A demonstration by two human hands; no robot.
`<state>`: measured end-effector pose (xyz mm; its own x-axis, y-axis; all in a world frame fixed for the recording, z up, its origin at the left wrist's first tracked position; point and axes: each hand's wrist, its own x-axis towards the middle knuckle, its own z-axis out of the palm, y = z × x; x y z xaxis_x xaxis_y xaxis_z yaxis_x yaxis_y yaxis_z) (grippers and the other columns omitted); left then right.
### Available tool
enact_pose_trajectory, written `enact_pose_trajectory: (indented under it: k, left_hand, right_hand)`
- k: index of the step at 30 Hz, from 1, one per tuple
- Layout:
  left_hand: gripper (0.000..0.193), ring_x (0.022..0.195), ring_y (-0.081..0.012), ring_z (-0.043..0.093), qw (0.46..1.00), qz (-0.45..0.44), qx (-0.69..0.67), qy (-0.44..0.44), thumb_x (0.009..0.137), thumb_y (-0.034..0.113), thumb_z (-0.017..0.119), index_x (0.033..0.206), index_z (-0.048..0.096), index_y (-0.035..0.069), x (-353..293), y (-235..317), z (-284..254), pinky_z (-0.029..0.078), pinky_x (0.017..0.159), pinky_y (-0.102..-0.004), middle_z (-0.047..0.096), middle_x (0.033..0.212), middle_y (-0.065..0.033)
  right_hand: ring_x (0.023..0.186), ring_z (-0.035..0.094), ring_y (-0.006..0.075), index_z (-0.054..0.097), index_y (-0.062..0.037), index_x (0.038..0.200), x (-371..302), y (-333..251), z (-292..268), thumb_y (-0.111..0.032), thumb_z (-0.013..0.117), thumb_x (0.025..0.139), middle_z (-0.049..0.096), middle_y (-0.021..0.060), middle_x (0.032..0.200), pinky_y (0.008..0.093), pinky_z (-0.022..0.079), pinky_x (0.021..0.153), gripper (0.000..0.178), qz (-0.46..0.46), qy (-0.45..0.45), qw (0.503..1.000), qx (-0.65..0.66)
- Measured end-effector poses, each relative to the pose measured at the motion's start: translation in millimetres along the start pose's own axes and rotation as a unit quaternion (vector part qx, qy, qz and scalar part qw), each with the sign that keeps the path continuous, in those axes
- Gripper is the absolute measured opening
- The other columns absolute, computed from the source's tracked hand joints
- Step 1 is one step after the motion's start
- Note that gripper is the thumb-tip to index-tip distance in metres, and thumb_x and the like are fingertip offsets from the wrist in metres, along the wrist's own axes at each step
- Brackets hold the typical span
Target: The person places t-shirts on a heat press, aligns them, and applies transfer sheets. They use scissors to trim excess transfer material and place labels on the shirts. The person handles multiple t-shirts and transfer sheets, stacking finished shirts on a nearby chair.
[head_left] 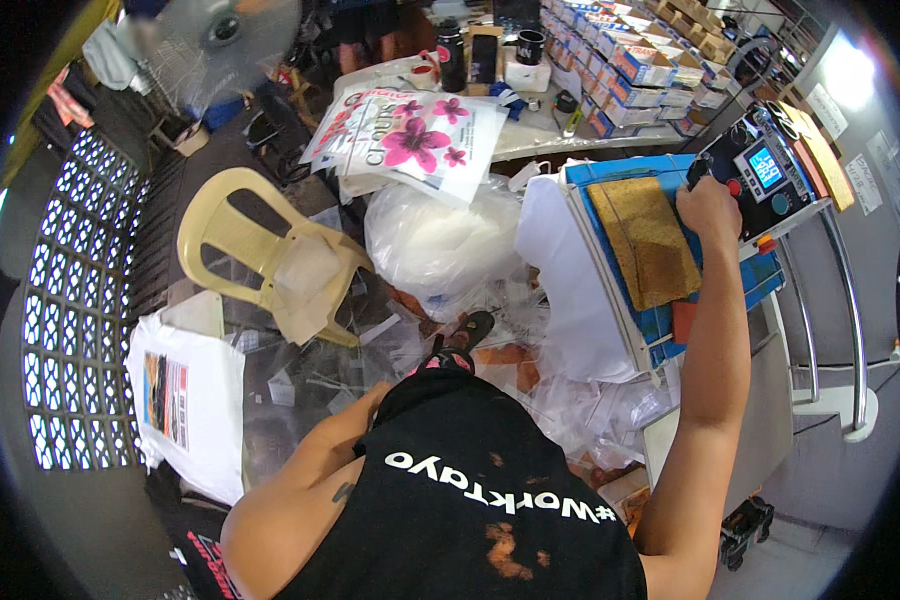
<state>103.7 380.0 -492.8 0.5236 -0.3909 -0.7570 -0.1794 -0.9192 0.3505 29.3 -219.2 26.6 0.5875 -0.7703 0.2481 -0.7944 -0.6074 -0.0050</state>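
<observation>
My right hand (pixel 710 207) is closed around the black handle (pixel 698 168) of a heat press, with that arm stretched out to the right. Beside the hand sits the press's control box (pixel 760 170), with a lit blue display and a red button. A worn yellow-brown pad (pixel 642 245) lies on the blue top (pixel 580 178) of the press, just left of my wrist. White fabric (pixel 560 290) drapes over the press's left side. My left forearm (pixel 355 425) bends in front of my body, and the hand itself is hidden behind my black shirt.
A cream plastic chair (pixel 232 235) stands left of a bulging clear plastic bag (pixel 440 240). Printed flower sheets (pixel 420 140) overhang the back table. Stacked boxes (pixel 635 65) fill the back right. Plastic scraps (pixel 610 410) litter the floor. A white printed shirt (pixel 205 410) hangs at left.
</observation>
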Motion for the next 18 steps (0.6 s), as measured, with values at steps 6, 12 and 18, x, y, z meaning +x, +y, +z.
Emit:
enact_pose_trajectory:
  k: [6, 12, 18]
  left_hand:
    - [0.043, 0.102, -0.0411, 0.072, 0.992, 0.071, 0.095, -0.049, 0.089, 0.044, 0.065, 0.098, 0.079, 0.004, 69.6, 28.1, -51.3, 0.056, 0.088, -0.0489, 0.076, 0.11, -0.0209]
    - [0.042, 0.102, -0.0413, 0.072, 0.976, 0.151, 0.145, -0.057, 0.088, 0.043, 0.066, 0.097, 0.079, 0.004, 149.0, 97.8, -133.0, 0.056, 0.088, -0.0491, 0.076, 0.11, -0.0203]
    - [0.042, 0.103, -0.0407, 0.072, 0.906, 0.285, 0.273, -0.154, 0.083, 0.044, 0.067, 0.096, 0.079, 0.005, 205.8, 159.5, -202.1, 0.057, 0.09, -0.0495, 0.076, 0.108, -0.0194]
  right_hand:
    - [0.095, 0.075, 0.04, 0.069, -0.0048, 0.1, 1.7, -14.6, 11.6, -0.04, 0.068, 0.092, 0.076, 0.022, 0.1, 0.0524, 0.059, 0.085, 0.036, 0.052, 0.042, 0.997, -0.047]
    - [0.088, 0.075, 0.0394, 0.071, -0.0073, 0.104, 9.7, -18.6, 11.7, -0.044, 0.067, 0.092, 0.076, 0.0196, 0.094, 0.0502, 0.06, 0.077, 0.038, 0.119, 0.037, 0.992, -0.028]
    - [0.07, 0.074, 0.0351, 0.067, -0.0091, 0.09, 9.7, -22.7, 19.3, -0.041, 0.068, 0.093, 0.073, 0.0149, 0.076, 0.0476, 0.059, 0.063, 0.032, 0.113, 0.125, 0.985, -0.021]
